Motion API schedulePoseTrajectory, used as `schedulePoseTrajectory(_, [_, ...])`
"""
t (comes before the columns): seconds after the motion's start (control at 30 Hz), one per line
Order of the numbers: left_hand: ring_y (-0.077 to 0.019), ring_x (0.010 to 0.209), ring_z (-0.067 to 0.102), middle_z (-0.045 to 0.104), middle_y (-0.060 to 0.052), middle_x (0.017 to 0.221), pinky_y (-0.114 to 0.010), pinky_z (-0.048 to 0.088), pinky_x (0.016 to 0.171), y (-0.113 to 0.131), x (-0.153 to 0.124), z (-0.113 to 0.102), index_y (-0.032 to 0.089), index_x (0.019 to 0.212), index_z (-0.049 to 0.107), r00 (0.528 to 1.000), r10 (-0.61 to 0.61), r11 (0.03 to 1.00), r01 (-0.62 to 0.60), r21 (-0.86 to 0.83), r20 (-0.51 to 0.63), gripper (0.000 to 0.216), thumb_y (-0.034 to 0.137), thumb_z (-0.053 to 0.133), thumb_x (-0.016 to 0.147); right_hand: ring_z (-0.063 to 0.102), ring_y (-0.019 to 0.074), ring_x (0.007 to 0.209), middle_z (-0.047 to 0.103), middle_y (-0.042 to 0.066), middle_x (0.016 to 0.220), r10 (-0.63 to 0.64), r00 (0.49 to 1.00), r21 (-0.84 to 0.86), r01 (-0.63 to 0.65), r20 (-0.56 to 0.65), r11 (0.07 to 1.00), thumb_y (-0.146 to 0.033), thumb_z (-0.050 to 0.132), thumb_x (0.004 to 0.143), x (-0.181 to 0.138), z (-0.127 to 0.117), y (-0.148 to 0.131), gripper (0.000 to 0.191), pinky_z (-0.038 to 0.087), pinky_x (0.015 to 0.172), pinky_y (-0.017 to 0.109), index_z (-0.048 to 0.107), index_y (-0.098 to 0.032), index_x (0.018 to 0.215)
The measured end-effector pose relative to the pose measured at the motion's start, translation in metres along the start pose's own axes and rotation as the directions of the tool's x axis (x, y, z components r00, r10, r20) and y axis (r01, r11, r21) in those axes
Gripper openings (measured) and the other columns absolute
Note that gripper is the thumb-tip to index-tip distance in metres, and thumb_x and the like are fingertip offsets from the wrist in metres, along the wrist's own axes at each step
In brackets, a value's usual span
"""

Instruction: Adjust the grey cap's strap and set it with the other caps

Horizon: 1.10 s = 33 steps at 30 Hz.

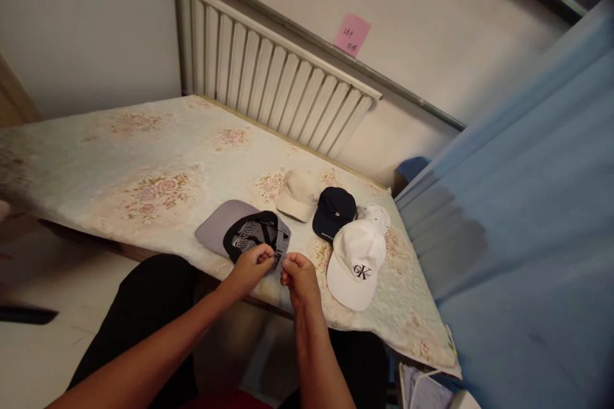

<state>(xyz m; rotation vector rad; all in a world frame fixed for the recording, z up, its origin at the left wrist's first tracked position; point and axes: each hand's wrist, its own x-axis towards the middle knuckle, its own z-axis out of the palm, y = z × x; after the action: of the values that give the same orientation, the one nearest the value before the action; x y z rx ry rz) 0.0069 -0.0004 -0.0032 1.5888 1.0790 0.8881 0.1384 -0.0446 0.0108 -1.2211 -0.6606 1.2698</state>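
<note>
A grey baseball cap [221,225] lies upside down at the table's near edge, its brim to the left and its dark inside showing. My left hand [253,268] is closed in a pinch on the cap's back strap [278,254], by the buckle. Just to the right, my right hand [301,276] is pinched shut at the same strap; its fingertips hide the strap's end. Beyond my hands sit a beige cap [296,195] and a navy cap [333,212]. A white cap with black letters [357,262] rests right of my right hand, partly over another white cap [377,217].
A flowered cloth covers the table [96,172]. Behind it a white radiator [268,77] runs along the wall, with a pink note [352,33] above. A blue curtain [518,217] hangs at the right. My knees are under the near edge.
</note>
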Motion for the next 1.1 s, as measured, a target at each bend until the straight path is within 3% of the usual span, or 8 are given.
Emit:
schedulePoseTrajectory(0.17, [-0.0146, 0.064, 0.047, 0.052, 0.002, 0.068, -0.027, 0.036, 0.063, -0.002, -0.001, 0.000, 0.018, 0.082, 0.058, 1.000, -0.009, 1.000, 0.009, -0.008, 0.010, 0.021, 0.035, 0.049, 0.074, 0.040, 0.0063, 0.035, 0.050, -0.008, 0.041, -0.001, 1.000, 0.003, 0.001, 0.000, 1.000, -0.024, 0.067, 0.059, -0.001, 0.000, 0.000, 0.018, 0.027, 0.040, 0.019, 0.056, -0.017, 0.071])
schedulePoseTrajectory(0.4, [-0.0149, 0.065, 0.050, 0.055, 0.001, 0.069, -0.026, 0.037, 0.062, 0.003, -0.004, 0.000, 0.019, 0.077, 0.057, 1.000, 0.025, 1.000, -0.025, 0.014, -0.001, 0.019, 0.035, 0.047, 0.076, 0.040, 0.0062, 0.035, 0.051, -0.008, 0.042, -0.009, 1.000, 0.000, 0.009, -0.003, 1.000, -0.024, 0.068, 0.058, -0.004, 0.001, -0.001, 0.019, 0.028, 0.040, 0.019, 0.056, -0.017, 0.071])
schedulePoseTrajectory(0.8, [-0.0189, 0.073, 0.050, 0.058, -0.001, 0.069, -0.030, 0.034, 0.070, 0.011, -0.007, -0.004, 0.021, 0.070, 0.060, 0.992, 0.085, 0.974, -0.064, 0.217, -0.088, 0.009, 0.022, 0.051, 0.072, 0.039, 0.0059, 0.035, 0.049, -0.009, 0.041, -0.014, 1.000, 0.001, 0.014, 0.013, 1.000, -0.023, 0.067, 0.058, -0.006, 0.000, 0.001, 0.019, 0.028, 0.040, 0.019, 0.057, -0.017, 0.073])
schedulePoseTrajectory(1.1, [-0.0145, 0.063, 0.056, 0.056, 0.002, 0.066, -0.025, 0.044, 0.060, 0.011, -0.012, 0.003, 0.021, 0.070, 0.056, 0.999, -0.021, 0.998, 0.024, 0.051, -0.050, 0.012, 0.024, 0.045, 0.072, 0.040, 0.0065, 0.035, 0.050, -0.008, 0.040, -0.004, 1.000, 0.005, 0.004, 0.011, 1.000, -0.024, 0.068, 0.058, -0.008, 0.000, -0.001, 0.019, 0.029, 0.040, 0.019, 0.057, -0.017, 0.071])
